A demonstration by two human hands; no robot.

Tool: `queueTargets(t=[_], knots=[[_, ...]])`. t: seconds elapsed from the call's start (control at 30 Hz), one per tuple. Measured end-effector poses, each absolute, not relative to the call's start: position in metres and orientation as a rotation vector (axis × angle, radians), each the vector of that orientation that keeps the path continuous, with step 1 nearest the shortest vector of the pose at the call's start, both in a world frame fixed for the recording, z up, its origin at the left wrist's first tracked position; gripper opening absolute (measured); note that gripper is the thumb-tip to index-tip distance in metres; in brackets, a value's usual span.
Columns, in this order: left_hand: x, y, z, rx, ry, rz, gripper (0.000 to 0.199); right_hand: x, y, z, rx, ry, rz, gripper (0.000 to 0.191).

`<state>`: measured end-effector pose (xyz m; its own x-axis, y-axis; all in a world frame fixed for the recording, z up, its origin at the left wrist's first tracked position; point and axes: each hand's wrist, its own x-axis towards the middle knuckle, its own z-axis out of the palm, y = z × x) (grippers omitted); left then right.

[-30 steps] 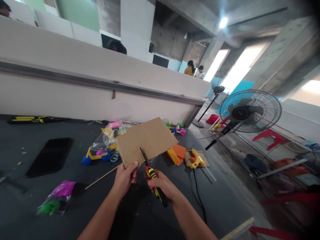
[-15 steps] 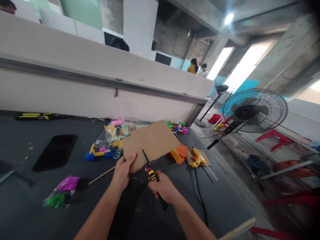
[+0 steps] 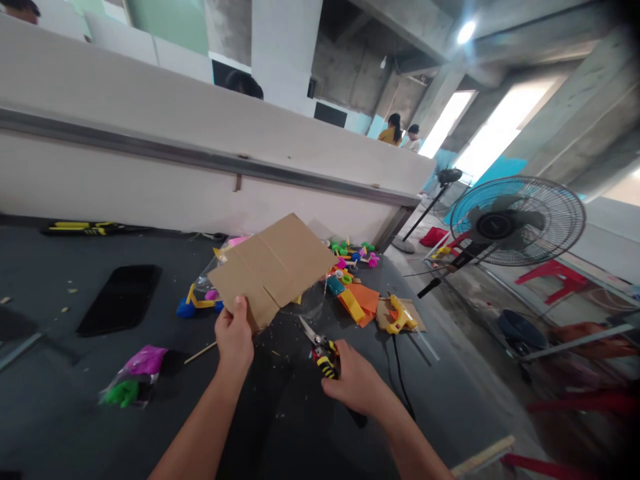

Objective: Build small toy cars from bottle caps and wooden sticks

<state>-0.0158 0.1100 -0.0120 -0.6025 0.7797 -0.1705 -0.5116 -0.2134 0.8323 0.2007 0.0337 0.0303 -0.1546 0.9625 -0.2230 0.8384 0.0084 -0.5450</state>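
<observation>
My left hand (image 3: pixel 236 339) pinches the lower left edge of a brown cardboard sheet (image 3: pixel 280 257), thumb on top. A short cut slit shows in the sheet near its lower edge. To the right, my right hand (image 3: pixel 350 379) is wrapped round the yellow and black handles of the scissors (image 3: pixel 320 350). Their blades point up and left, apart from the cardboard. A thin wooden stick (image 3: pixel 200 352) lies left of my left hand. Beyond the scissors are orange pieces (image 3: pixel 364 301) and a yellow glue gun (image 3: pixel 400 316) on a small cardboard piece.
On the dark table (image 3: pixel 175 427) lie a black phone (image 3: pixel 120 300), a bag of coloured clay (image 3: pixel 145 360), blue and yellow parts (image 3: pixel 200 301) and a yellow-black tool (image 3: pixel 83 229). A white partition (image 3: pixel 175 180) stands behind. A fan (image 3: pixel 515 223) is at the right; people are beyond.
The cardboard has moved left and up with my left hand and turned. My right hand and the scissors have moved right, and the blades have come out of the cardboard.
</observation>
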Motion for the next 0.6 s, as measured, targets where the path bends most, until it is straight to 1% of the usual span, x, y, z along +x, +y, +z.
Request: queueTargets(t=[0.03,0.1,0.13,0.2,0.27,0.33,0.47,0.53,0.6], knots=[[-0.015,0.110,-0.012,0.344,1.167,1.933,0.027,0.203,0.035,0.030,-1.945,-2.161,0.664,0.038],[-0.014,0.111,-0.012,0.313,1.177,1.951,0.027,0.203,0.038,0.027,-1.972,-2.303,0.430,0.045],[-0.013,0.110,-0.012,0.310,1.178,1.941,0.027,0.202,0.039,0.025,-1.952,-2.354,0.374,0.050],[-0.010,0.109,-0.014,0.331,1.186,1.899,0.029,0.199,0.043,0.021,-1.855,-2.414,0.374,0.059],[-0.007,0.106,-0.016,0.374,1.203,1.825,0.031,0.197,0.050,0.019,-1.724,-2.373,0.487,0.063],[-0.003,0.103,-0.018,0.433,1.215,1.743,0.035,0.198,0.059,0.020,-1.647,-2.151,0.713,0.062],[0.005,0.099,-0.018,0.559,1.217,1.524,0.040,0.199,0.079,0.027,-1.496,-1.269,1.366,0.050],[0.008,0.098,-0.018,0.586,1.222,1.426,0.038,0.197,0.088,0.032,-1.351,-0.896,1.463,0.043],[0.006,0.099,-0.017,0.619,1.215,1.385,0.038,0.198,0.098,0.037,-1.247,-0.670,1.379,0.040]])
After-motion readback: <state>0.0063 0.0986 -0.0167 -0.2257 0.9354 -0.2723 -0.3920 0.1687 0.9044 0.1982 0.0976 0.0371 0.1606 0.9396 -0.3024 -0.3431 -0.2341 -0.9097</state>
